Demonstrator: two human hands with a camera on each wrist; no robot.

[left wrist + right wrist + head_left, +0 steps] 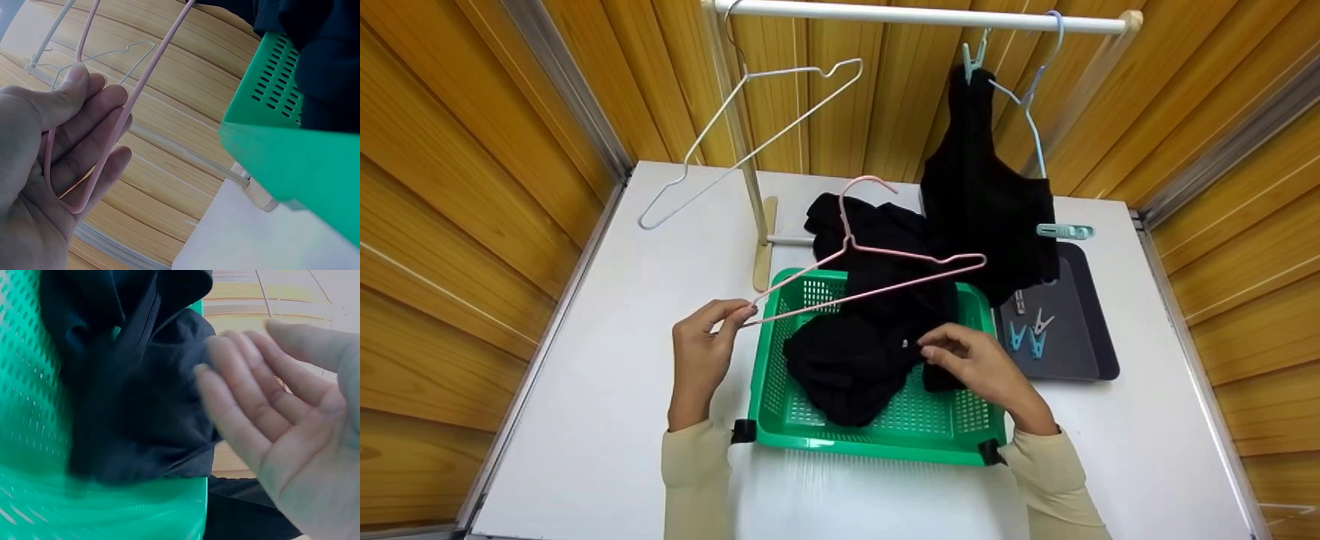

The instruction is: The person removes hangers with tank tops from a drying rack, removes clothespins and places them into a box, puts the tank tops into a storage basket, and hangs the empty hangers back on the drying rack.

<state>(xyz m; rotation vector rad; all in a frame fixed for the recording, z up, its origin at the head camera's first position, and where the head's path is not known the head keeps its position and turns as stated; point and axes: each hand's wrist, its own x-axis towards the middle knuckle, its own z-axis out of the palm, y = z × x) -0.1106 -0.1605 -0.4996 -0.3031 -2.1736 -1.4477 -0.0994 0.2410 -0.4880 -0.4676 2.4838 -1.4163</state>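
Note:
My left hand (706, 352) pinches one end of a pink wire hanger (848, 238) between thumb and fingers. The hanger's hook points up and away, and its frame reaches over the basket. In the left wrist view the hanger's rounded end lies across the palm. Black clothing (840, 367) is bunched in a green basket (877, 453), with part of it draped over the far rim. Close beside this clothing is my right hand (986, 367), fingers loosely bent and apart from the thumb. The right wrist view shows its palm with nothing in it.
A white rail (922, 13) spans the back. From it hang a bare white hanger (780, 139) and a black garment (982, 195) clipped with clothespins (1065, 232) to a blue hanger (1035, 124). A dark tray (1084, 315) at right holds several clothespins (1038, 345).

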